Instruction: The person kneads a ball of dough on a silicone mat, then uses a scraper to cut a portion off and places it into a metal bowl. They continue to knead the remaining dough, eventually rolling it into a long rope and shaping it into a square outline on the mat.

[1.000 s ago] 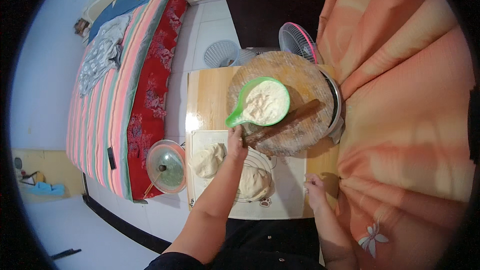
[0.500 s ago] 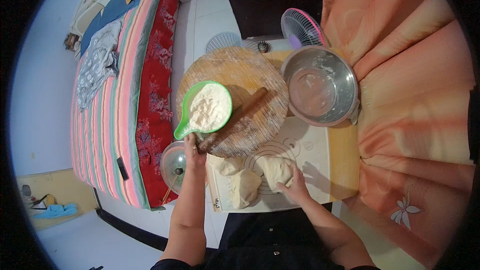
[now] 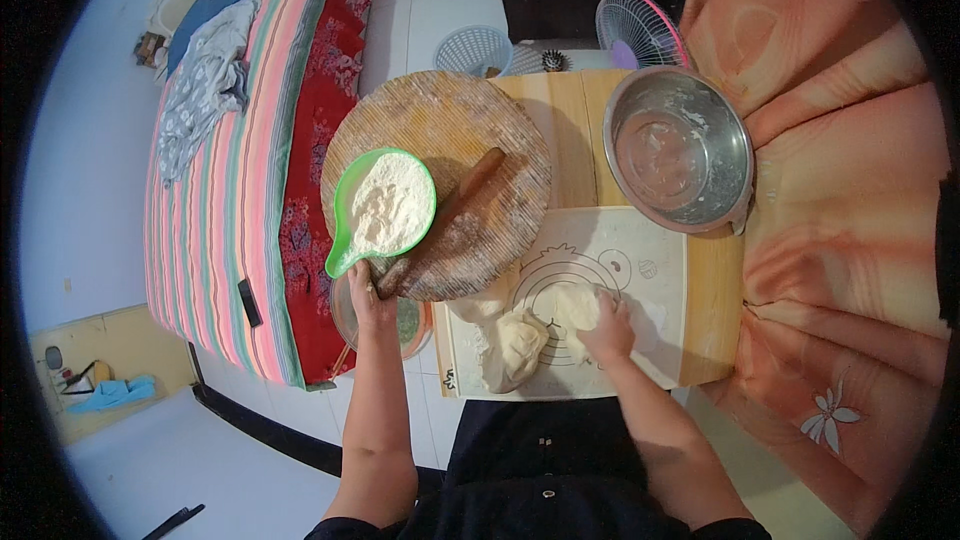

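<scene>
My left hand (image 3: 368, 287) grips the near edge of a round wooden board (image 3: 440, 130) and holds it over the table's left side. On the board lie a green scoop (image 3: 385, 205) full of flour and a wooden rolling pin (image 3: 450, 220). My right hand (image 3: 610, 328) is closed over a piece of dough (image 3: 572, 305) on a white pastry mat (image 3: 650, 260). A larger dough lump (image 3: 515, 348) lies on the mat to its left. Another lump (image 3: 482, 306) is partly hidden under the board's edge.
A flour-dusted steel bowl (image 3: 680, 150) stands at the table's (image 3: 715, 310) far right. A glass lid (image 3: 405, 325) shows below the board. On the floor beyond are a fan (image 3: 640, 28) and a blue basket (image 3: 475, 48). A striped bed (image 3: 230, 160) lies left, an orange curtain (image 3: 850, 200) right.
The board with scoop and rolling pin has shifted left off the steel bowl, which now shows. My right hand came from the table's right edge onto the dough.
</scene>
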A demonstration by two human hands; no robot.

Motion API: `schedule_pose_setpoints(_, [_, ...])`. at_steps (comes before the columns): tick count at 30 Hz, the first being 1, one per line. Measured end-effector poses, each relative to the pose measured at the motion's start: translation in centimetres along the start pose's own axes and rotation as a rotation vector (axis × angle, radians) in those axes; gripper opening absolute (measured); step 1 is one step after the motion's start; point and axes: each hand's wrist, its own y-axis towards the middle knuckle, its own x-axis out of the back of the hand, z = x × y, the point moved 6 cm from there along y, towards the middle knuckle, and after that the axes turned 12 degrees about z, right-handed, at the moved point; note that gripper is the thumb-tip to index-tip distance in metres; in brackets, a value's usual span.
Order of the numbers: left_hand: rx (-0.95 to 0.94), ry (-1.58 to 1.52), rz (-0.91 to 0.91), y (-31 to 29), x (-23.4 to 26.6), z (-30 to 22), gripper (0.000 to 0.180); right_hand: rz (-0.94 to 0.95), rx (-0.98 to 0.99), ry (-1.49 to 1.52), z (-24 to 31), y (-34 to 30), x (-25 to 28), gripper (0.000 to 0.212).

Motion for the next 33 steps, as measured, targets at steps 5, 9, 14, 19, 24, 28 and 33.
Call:
schedule_pose_setpoints(5, [0.003, -0.028, 0.036, 0.3, 0.0, 0.5, 0.039, 0.493, -0.051, 0.911, -6.4, 3.0, 2.3, 0.068])
schedule_pose_setpoints(9, [0.035, -0.03, -0.029, -1.3, -1.8, 0.3, 0.039, 0.572, 0.06, 1.267, -6.4, 0.5, 6.0, 0.056])
schedule_pose_setpoints(14, [0.039, 0.027, -0.037, -2.3, -1.0, 0.7, 0.047, 0.354, 0.277, 1.212, -5.3, -2.1, 15.5, 0.061])
schedule_pose_setpoints(19, [-0.001, 0.028, -0.069, -2.5, -0.3, 1.3, 0.048, 0.042, 0.459, 0.999, -0.7, 1.9, 26.8, 0.065])
schedule_pose_setpoints(24, [0.017, 0.012, -0.097, -3.3, 1.4, 1.7, 0.051, -0.225, 0.374, 0.842, -0.8, 12.7, 30.4, 0.062])
schedule_pose_setpoints(28, [-0.028, 0.039, -0.06, -3.8, 0.2, 1.2, 0.05, -0.328, 0.433, 0.752, -0.6, 18.6, 29.3, 0.066])
schedule_pose_setpoints(33, [-0.076, 0.009, -0.13, -3.8, -0.7, 1.6, 0.047, -0.636, 0.407, 0.128, 2.0, 16.9, 26.0, 0.065])
